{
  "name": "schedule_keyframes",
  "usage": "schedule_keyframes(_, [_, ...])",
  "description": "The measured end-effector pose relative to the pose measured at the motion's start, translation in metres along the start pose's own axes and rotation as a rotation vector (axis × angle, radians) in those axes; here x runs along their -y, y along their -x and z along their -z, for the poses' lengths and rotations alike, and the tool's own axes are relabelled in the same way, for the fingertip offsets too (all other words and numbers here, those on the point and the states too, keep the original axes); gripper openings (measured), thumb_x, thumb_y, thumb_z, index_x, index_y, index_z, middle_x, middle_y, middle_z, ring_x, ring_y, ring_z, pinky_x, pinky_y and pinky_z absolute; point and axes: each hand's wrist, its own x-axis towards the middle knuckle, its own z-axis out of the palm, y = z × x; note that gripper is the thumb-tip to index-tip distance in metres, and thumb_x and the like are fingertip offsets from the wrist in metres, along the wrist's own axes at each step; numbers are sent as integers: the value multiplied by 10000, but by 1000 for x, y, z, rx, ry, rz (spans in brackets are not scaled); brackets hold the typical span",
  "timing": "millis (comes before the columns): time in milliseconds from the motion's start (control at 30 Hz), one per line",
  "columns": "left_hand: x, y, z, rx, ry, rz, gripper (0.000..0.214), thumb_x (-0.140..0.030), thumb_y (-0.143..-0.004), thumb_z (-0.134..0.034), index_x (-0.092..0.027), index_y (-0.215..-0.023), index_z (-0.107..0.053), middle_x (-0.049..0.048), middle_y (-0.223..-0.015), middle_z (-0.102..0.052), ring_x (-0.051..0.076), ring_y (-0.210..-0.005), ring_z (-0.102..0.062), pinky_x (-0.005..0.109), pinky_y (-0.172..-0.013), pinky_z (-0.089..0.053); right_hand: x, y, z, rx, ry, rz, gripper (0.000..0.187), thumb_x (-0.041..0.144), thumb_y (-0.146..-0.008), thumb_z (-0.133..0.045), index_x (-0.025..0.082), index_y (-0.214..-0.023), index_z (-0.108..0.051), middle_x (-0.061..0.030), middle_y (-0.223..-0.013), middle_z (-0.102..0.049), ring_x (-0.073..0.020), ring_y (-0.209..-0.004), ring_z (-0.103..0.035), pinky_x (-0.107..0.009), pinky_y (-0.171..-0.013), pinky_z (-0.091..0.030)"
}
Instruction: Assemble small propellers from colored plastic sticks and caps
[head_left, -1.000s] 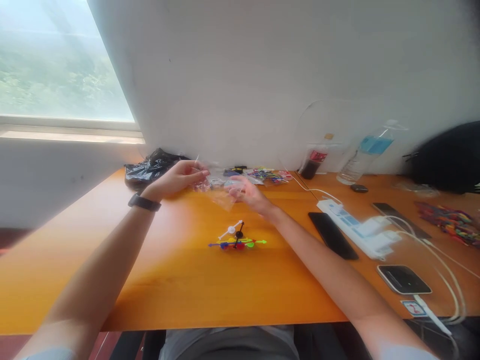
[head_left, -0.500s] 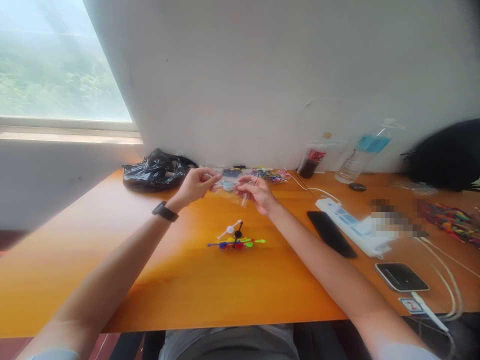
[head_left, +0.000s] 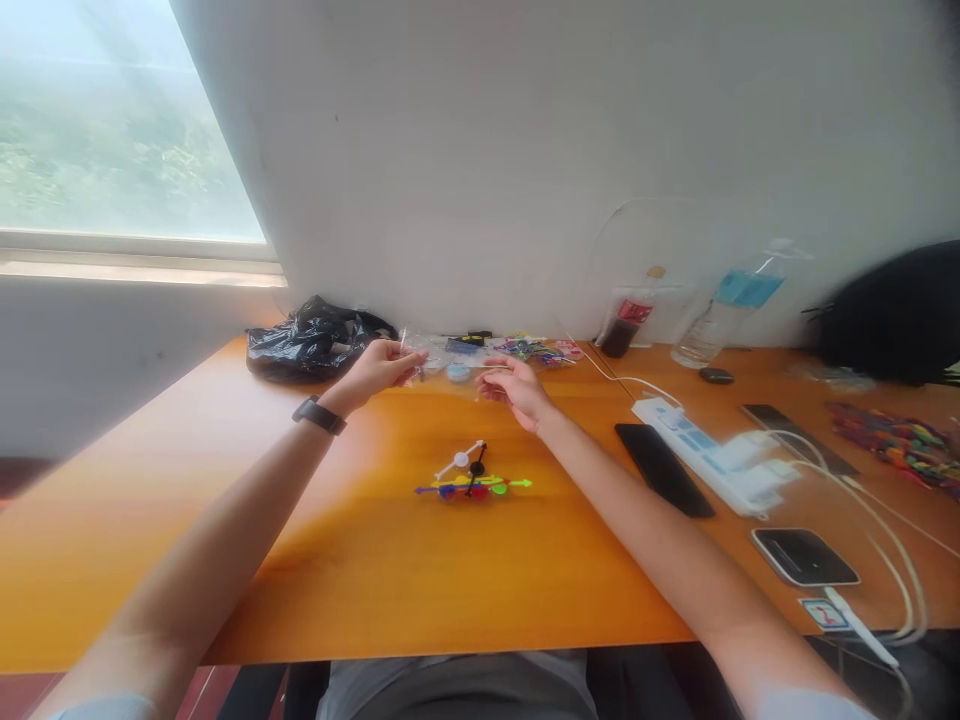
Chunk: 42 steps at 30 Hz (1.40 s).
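While our left hand (head_left: 384, 366) and right hand (head_left: 517, 388) each pinch narrowly on a clear plastic bag (head_left: 442, 385), it spans the gap between them over the far part of the worktop (head_left: 375, 590), beyond the coloured arrow pieces (head_left: 472, 482). We judge the film light, limp and slippery, likely to crumple or tear if tugged; we would grip its edges, thumb against forefinger, though we cannot tell whether it contains anything
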Motion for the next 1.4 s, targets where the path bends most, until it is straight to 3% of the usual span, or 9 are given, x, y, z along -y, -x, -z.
schedule_keyframes(200, [-12, 5, -6, 2, -19, -47, 526, -663, -929, -620, -163, -778, -678, -44, -487, -447, 77, -433, -387, 204, -455, -298, 5, 3, 1, 89, 60, 117, 508, 346, -662, -898, 218, -1075, -633, 18, -804, -710, -131, -669, -650, -259, -642, -540])
schedule_keyframes(367, [-14, 4, -6, -33, -8, -46, 669, -717, -994, -443, -174, -638, -601, -31, -433, -405, 88, -411, -385, 221, -458, -325, 7, 5, -1, 168, 170, 179, 577, 472, -681, -886, 222, -1118, -604, 17, -803, -670, -149, -709, -630, -285, -683, -534])
schedule_keyframes(467, [-10, 1, -6, -61, 10, -48, 678, -710, -995, -456, -163, -632, -627, -7, -437, -462, 95, -420, -438, 219, -455, -351, 8, 7, -4, -12, 322, 373, 605, 457, -675, -886, 245, -1117, -531, 6, -895, -645, -156, -738, -606, -288, -694, -513])
schedule_keyframes(567, [-7, -2, -7, -116, 74, -83, 612, -685, -971, -544, -149, -702, -669, 33, -521, -599, 102, -442, -505, 215, -449, -386, 15, 11, -4, -232, 529, 588, 420, 385, -732, -842, 240, -951, -515, -12, -905, -602, -164, -749, -556, -293, -703, -487])
schedule_keyframes(700, [-11, -1, -11, -135, 137, -136, 589, -682, -960, -565, -129, -834, -723, 95, -714, -739, 132, -547, -646, 221, -509, -486, 32, 20, -1, -271, 807, 716, 110, 286, -861, -695, 222, -850, -606, -61, -912, -609, -218, -843, -570, -334, -774, -470])
schedule_keyframes(767, [-15, 1, -14, -118, 144, -150, 603, -691, -959, -555, -119, -902, -739, 124, -806, -772, 164, -629, -711, 237, -553, -529, 38, 23, 0, -223, 917, 704, 58, 265, -889, -654, 219, -865, -681, -65, -885, -619, -228, -831, -582, -349, -791, -458])
schedule_keyframes(867, [-19, 3, -18, -103, 133, -167, 627, -705, -960, -534, -114, -933, -740, 151, -880, -791, 207, -735, -761, 260, -601, -565, 41, 19, 3, -150, 912, 625, 139, 301, -916, -630, 214, -896, -736, -64, -819, -660, -237, -787, -608, -362, -781, -457])
schedule_keyframes(1167, [-20, 3, -20, -95, 156, -205, 626, -704, -974, -516, -111, -975, -716, 167, -930, -794, 225, -746, -785, 248, -563, -579, 43, 10, 3, -52, 417, 306, 305, 492, -839, -768, 202, -932, -748, -101, -990, -768, -249, -843, -715, -376, -730, -582])
schedule_keyframes(1400, [-23, 6, -27, -204, 44, -224, 626, -712, -967, -524, -118, -908, -711, 141, -809, -777, 189, -572, -738, 202, -362, -432, 62, 24, -4, 213, 36, 138, 356, 514, -885, -772, 179, -1007, -767, -121, -1097, -785, -253, -1102, -733, -366, -950, -604])
